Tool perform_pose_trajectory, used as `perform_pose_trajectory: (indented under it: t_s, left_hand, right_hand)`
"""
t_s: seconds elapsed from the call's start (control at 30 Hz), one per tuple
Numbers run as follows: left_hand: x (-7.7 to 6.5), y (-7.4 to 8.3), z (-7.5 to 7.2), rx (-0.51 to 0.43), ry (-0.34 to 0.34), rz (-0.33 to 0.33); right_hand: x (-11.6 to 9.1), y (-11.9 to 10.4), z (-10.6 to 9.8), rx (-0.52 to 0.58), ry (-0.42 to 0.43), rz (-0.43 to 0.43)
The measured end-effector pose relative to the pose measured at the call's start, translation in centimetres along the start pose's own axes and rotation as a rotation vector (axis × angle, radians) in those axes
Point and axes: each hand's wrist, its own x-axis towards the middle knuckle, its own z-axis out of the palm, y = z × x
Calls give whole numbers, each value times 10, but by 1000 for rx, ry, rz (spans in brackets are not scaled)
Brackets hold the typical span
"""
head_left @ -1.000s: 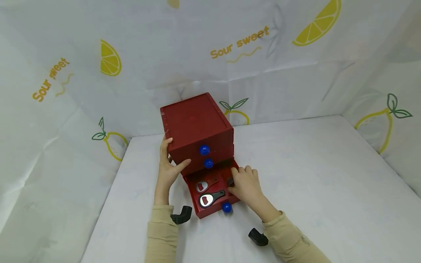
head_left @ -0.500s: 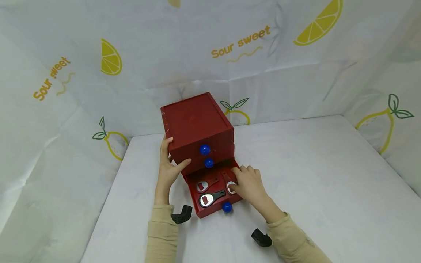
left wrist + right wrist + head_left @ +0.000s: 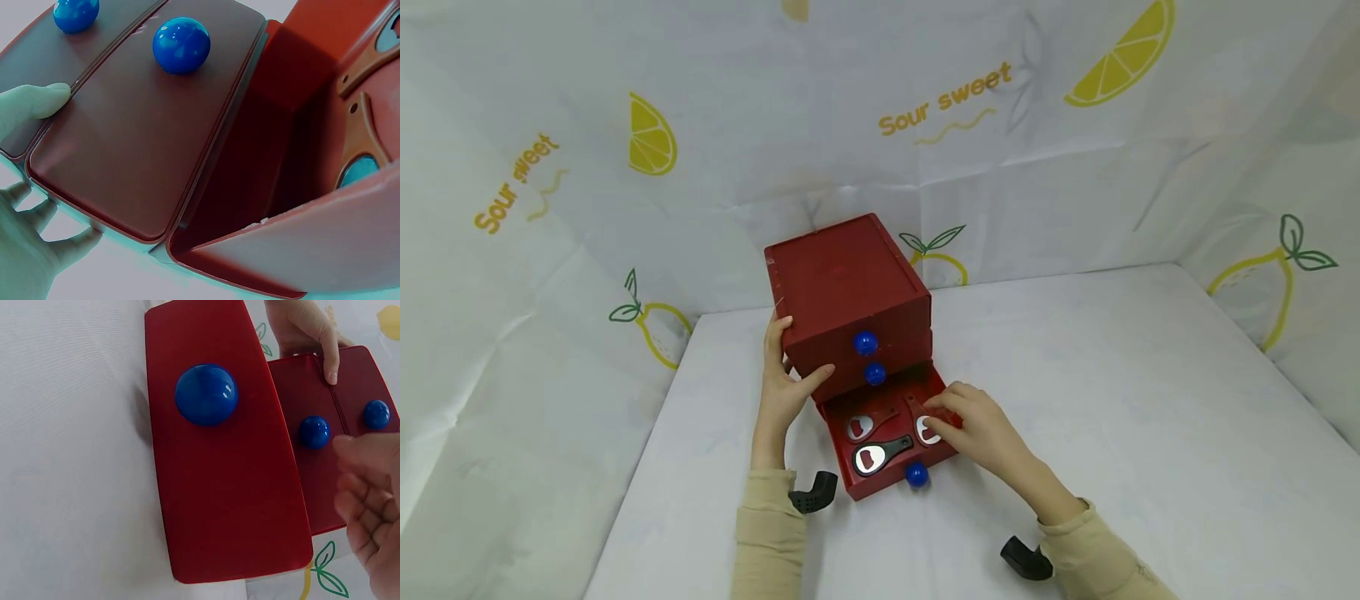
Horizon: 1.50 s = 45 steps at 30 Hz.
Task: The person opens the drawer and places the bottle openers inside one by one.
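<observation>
A red drawer cabinet (image 3: 850, 275) with blue round knobs has its bottom drawer (image 3: 880, 483) pulled out. My left hand (image 3: 780, 404) grips the cabinet's left front corner, thumb on the front and fingers against the side. In the drawer lie a black-handled bottle opener (image 3: 871, 458), a brown-handled bottle opener (image 3: 860, 427) behind it, and another brown-handled bottle opener (image 3: 917, 411) at the right, partly covered by my fingertips in the head view. My right hand (image 3: 985, 427) hovers over the drawer's right side with loosely bent fingers and holds nothing.
The upper two drawers are closed, each with a blue knob (image 3: 866, 342). A white cloth (image 3: 1075, 375) covers the table and the wall behind, printed with lemons. Black wrist mounts (image 3: 814, 492) stick out beside the sleeves.
My right hand has let go of the bottle opener at the drawer's right and drawn back to the right. My left hand stays on the cabinet.
</observation>
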Motion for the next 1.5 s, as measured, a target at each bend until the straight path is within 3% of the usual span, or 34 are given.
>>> perform_pose_trajectory:
  t_s: [0.17,0.33,0.57,0.8,1.17,1.3,1.5]
  left_hand:
    - [-2,3,0,13,0,-10]
    - [-2,2,0,13,0,-3]
    - [0,1,0,9,-6,8]
    - [-1,-1,0,7,-6,1]
    - [-1,-3,0,4,-4,-2]
    - [-1,-2,0,9,-7,-3]
    - [0,0,-1,15,-6,3]
  right_hand:
    - [-12,4,-4,192,-13,-115]
    - [-21,9,-4,323,-131,-199]
    - [-27,15,-1,387,-280,-240]
    - [-32,22,6,378,-378,-221]
    - [-34,26,17,330,-539,-69]
    - [-35,26,20,338,-539,-48]
    - [-36,24,24,352,-470,-34]
